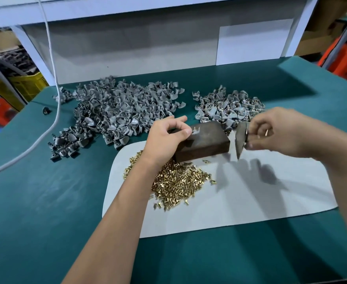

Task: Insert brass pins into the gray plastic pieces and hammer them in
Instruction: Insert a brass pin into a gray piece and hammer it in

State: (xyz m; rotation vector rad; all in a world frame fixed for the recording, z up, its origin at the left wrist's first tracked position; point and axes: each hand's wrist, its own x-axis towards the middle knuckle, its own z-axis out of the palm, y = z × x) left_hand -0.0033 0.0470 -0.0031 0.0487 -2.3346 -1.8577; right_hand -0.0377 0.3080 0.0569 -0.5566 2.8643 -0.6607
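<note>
left hand (169,133) pinches a gray plastic piece (196,132) w/ a pin upright in it, on the dark block (204,141) at the white mat's (250,201) far edge. right hand (279,132) grips a blurred striking tool (241,140) just right of the block, plus a spare brass pin (266,132). pin heap (174,181) sits on the mat near the block. risk: fingertips so close to the pin could get hit; an off-centre blow may bend it or flick the piece off.
</note>
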